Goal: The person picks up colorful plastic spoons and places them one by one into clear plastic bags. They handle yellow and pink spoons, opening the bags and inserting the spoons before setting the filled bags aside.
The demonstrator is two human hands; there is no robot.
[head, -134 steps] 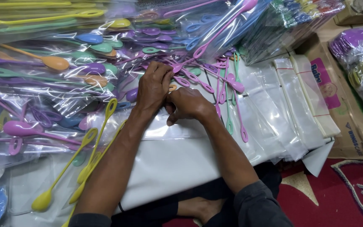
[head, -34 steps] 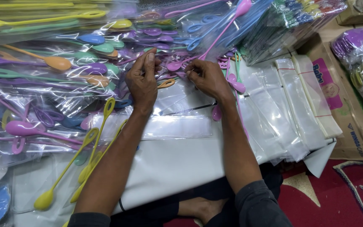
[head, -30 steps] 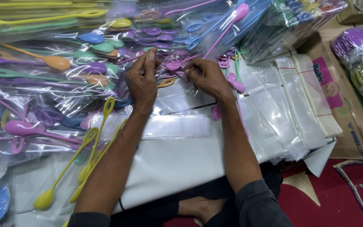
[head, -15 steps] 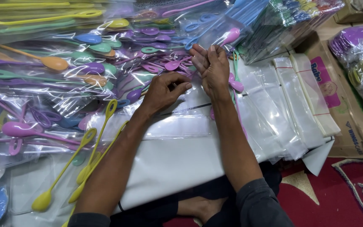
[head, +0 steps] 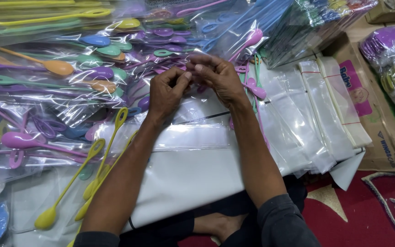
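Both hands up at centre frame, fingertips pinched together. Left hand [head: 168, 91] and right hand [head: 218, 75] are closed narrow on something thin between them. Looks like the mouth of a clear plastic bag [head: 197, 107], but I can't tell exactly what the fingers grip; the film is see-through and my knuckles hide it.

My read of the step: working a bag open at its edge, packing stage. Next move likely needs the two film layers separated with a rub, then one hand freed to pick up a spoon.

Containers:
- Flat empty bag [head: 193, 137] lies just below my wrists, on the white sheet [head: 193, 178].
- Stack of empty clear bags [head: 316, 114], right of centre, banded.
- Filled bags [head: 60, 77], upper left: long-handled plastic spoons in purple, green, orange, blue.
- Cardboard box [head: 389, 132], right edge, under the bag stack.

Loose: yellow spoons [head: 97, 160] lower left, beside my left forearm; pink spoons [head: 254, 89] just right of my right hand.
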